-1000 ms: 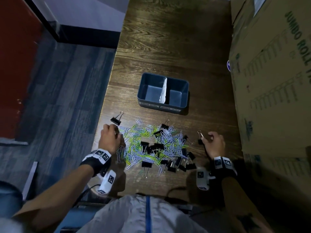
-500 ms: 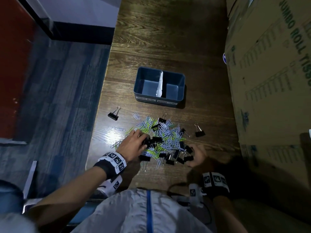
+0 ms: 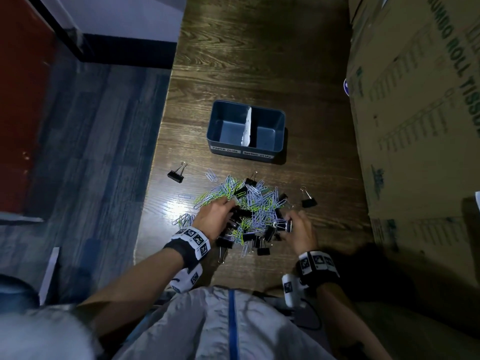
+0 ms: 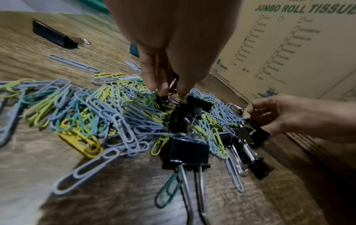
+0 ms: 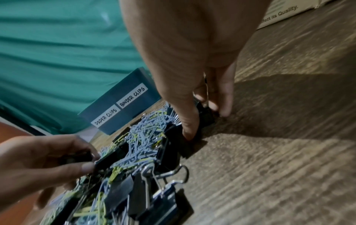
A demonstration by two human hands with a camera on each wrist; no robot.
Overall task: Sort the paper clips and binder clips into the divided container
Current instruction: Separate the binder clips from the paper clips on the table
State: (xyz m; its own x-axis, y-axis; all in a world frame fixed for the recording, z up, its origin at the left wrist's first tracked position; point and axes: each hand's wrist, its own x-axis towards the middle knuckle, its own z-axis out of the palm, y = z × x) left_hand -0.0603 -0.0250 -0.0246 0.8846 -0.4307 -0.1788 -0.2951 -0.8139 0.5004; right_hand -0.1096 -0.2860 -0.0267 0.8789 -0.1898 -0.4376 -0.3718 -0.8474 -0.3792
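A mixed pile of coloured paper clips and black binder clips [image 3: 254, 206] lies on the wooden table in front of the blue divided container [image 3: 215, 126]. Its front labels read "PAPER CLIPS" on the left and "BINDER CLIPS" [image 5: 133, 97] on the right; both compartments look empty. My left hand [image 3: 230, 213] reaches into the pile's left side, and its fingertips [image 4: 163, 91] pinch a black binder clip [image 4: 178, 118] by its wire handle. My right hand [image 3: 291, 224] at the pile's right edge grips another black binder clip [image 5: 207, 115] between thumb and fingers.
One stray binder clip [image 3: 176, 175] lies near the table's left edge, another [image 3: 308, 201] to the right of the pile. A large cardboard box [image 3: 415, 126] walls off the right side. The floor drops away beyond the left edge.
Both hands have moved from the outer edges of the pile in towards its middle, and each has taken hold of a binder clip.
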